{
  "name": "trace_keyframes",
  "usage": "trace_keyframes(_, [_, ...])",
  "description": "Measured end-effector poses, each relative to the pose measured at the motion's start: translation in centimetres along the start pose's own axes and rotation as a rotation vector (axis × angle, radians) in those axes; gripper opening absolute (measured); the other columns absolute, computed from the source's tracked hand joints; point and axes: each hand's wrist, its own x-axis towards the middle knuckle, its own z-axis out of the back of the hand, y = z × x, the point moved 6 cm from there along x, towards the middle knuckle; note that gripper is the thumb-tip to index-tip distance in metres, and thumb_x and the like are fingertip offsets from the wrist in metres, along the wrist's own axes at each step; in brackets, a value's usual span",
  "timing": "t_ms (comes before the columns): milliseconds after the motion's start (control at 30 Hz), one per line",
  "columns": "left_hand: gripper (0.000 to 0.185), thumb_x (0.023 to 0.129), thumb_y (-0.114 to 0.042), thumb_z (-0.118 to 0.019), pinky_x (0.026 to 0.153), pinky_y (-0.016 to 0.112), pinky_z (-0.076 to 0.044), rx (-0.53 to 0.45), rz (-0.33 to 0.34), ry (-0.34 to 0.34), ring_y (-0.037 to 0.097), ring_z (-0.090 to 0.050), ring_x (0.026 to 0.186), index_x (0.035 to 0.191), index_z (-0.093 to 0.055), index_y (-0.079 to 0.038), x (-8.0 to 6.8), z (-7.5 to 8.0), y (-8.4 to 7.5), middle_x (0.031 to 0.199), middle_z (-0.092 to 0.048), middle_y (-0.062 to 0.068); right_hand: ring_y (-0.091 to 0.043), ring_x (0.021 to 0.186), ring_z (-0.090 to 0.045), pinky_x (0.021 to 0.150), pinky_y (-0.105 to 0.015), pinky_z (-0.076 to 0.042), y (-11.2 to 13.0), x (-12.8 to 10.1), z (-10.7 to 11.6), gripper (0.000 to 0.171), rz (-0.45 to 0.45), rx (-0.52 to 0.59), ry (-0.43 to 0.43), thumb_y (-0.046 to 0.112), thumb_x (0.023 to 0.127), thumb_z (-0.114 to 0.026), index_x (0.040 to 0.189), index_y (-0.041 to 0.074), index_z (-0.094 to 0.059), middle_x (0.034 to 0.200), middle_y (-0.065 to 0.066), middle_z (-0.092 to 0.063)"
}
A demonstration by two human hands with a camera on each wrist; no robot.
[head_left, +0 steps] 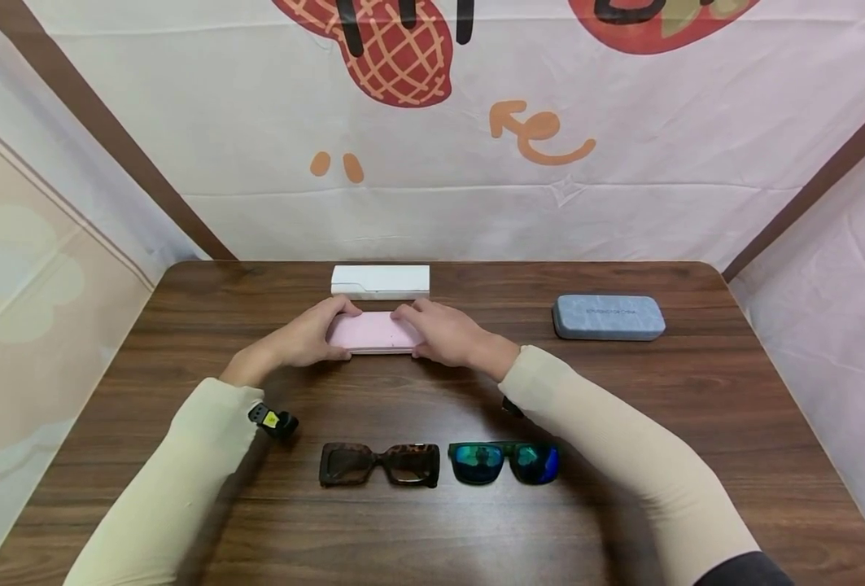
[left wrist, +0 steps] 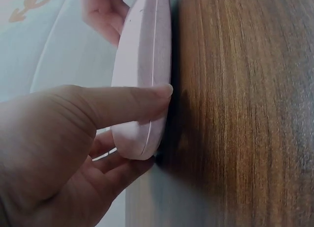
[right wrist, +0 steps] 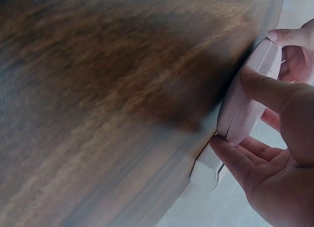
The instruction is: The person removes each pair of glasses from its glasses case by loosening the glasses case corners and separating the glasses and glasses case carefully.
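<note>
A pink glasses case (head_left: pixel 375 332) lies closed on the table, its seam running along the side in the left wrist view. My left hand (head_left: pixel 306 332) grips its left end, with the thumb (left wrist: pixel 142 97) on the near side and the fingers round the end and far side. At the right end my right hand (head_left: pixel 452 334) holds it the same way, thumb on the near side. Just behind the pink case stands a white glasses case (head_left: pixel 381 282), whose end also shows beyond my right hand in the right wrist view.
Tortoiseshell sunglasses (head_left: pixel 379 465) and dark-framed sunglasses with blue-green mirrored lenses (head_left: pixel 504 463) lie side by side nearer me. A blue-grey glasses case (head_left: pixel 609 317) sits at the back right. The wooden table (head_left: pixel 432 541) ends at a printed cloth backdrop (head_left: pixel 432 220).
</note>
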Motion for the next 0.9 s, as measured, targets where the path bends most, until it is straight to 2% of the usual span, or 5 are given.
trace_keyframes(233, [0.056,0.081,0.002,-0.082,0.109,0.057,-0.035,0.023,0.023,0.024,0.039,-0.046,0.130,0.127,-0.050,0.002,0.21,-0.07,-0.64,0.137,-0.051,0.025,-0.027,0.119,-0.059,0.099,-0.040,-0.049,-0.05,-0.11,0.04,0.053,-0.007,0.006,0.002,0.022,0.095,-0.075,0.142,0.014,-0.051,0.133,-0.013,-0.055])
trace_keyframes(900, [0.059,0.082,0.001,-0.081,0.105,0.054,-0.038,0.064,0.025,0.033,0.036,-0.047,0.123,0.130,-0.048,0.002,-0.11,0.00,-0.85,0.135,-0.051,0.024,-0.025,0.124,-0.055,0.101,-0.039,-0.048,-0.16,-0.09,-0.28,0.061,-0.014,0.017,0.031,0.030,0.098,-0.070,0.151,0.018,-0.043,0.140,-0.012,-0.051])
